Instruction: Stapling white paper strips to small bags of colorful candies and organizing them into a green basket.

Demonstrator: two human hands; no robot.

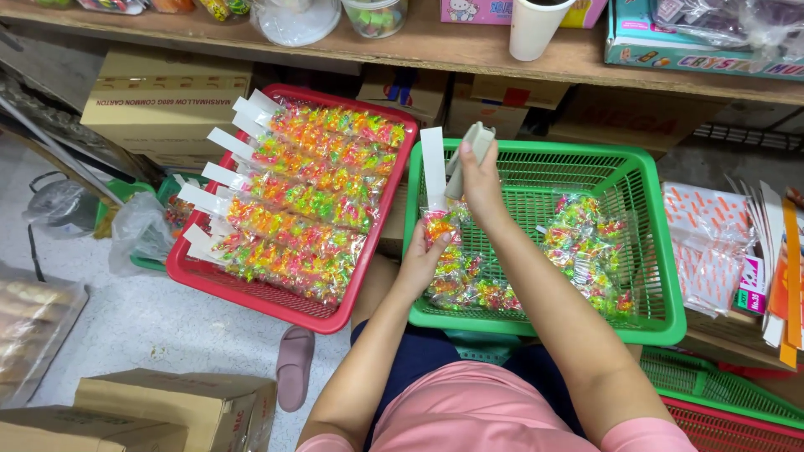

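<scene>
Left hand (421,261) is pinching a small clear packet of neon candy (437,226) with a white card header sticking up, steadying it so the right hand (479,177), wrapped around a grey stapler (467,155), can get at the top. Both hover over the green plastic mesh basket (649,251), one loose candy pile inside. The red plastic basket (289,301) alongside holds roughly seven finished rows, headers all facing left, so they stack tidy.

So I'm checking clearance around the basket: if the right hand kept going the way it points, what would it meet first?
The right hand, gripping a grey stapler, points up and away. It would likely meet the green basket's far rim first, then the cardboard boxes under the shelf, though depth is hard to judge.
</scene>
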